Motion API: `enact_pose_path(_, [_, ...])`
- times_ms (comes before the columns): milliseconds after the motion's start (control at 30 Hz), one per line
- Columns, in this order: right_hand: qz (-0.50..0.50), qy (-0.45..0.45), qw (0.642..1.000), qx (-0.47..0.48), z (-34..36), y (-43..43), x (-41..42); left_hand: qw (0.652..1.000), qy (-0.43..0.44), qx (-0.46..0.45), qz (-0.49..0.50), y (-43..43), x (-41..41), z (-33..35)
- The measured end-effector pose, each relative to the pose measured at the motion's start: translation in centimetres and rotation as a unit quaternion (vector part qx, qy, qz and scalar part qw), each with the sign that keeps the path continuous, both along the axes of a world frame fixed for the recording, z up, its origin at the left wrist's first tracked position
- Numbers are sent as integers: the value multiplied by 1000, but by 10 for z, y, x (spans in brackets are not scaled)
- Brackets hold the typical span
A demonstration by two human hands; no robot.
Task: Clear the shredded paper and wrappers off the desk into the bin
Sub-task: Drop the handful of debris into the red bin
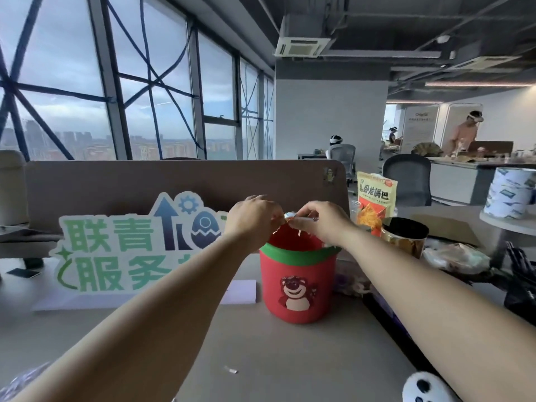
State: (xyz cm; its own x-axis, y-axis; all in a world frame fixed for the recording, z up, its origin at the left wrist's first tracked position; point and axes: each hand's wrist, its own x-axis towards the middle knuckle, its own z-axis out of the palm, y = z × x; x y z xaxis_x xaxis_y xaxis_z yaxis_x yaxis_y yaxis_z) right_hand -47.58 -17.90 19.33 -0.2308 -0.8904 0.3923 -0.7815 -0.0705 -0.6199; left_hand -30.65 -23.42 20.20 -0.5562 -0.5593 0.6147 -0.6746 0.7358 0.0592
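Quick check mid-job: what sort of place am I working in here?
Most likely an open-plan office, seemingly high up. The desk has a partition along its back, office chairs stand at other desks, and tall windows look over a city skyline.

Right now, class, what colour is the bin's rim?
Green; the rim tops a red bin, clearest in the head view.

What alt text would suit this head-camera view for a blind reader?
A left hand and a right hand pinch paper scraps over a red bin with a bear picture on a desk. One stray scrap lies nearer.
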Motion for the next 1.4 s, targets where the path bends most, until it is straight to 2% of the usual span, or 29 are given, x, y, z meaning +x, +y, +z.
enact_pose_path(167, [-27,65,995,66,-11,-25,-10,999,11,31,8,-23,-27,-5])
enact_pose_path(300, [-24,130,982,138,-10,-31,-9,999,-22,47,9,-24,-39,-6])
enact_pose_path(400, [-22,153,976,154,-5,-30,-10,996,-52,65,15,-23,-40,-7])
enact_pose_path(600, [-18,155,977,148,3,-22,-9,992,-92,82,26,-15,-31,-2])
enact_pose_path(800, [12,151,980,130,5,2,-1,992,-91,81,21,0,-13,-3])
enact_pose_path(1000, [3,142,988,68,1,37,13,999,-31,42,6,24,9,-7])
enact_pose_path(1133, [-3,141,990,21,-3,59,25,999,1,50,10,45,21,-11])
enact_pose_path(1300, [-1,89,995,-50,-28,96,48,996,6,85,36,79,48,-47])
enact_pose_path(1400, [-6,12,999,-41,-66,116,60,989,-13,140,55,96,68,-89])
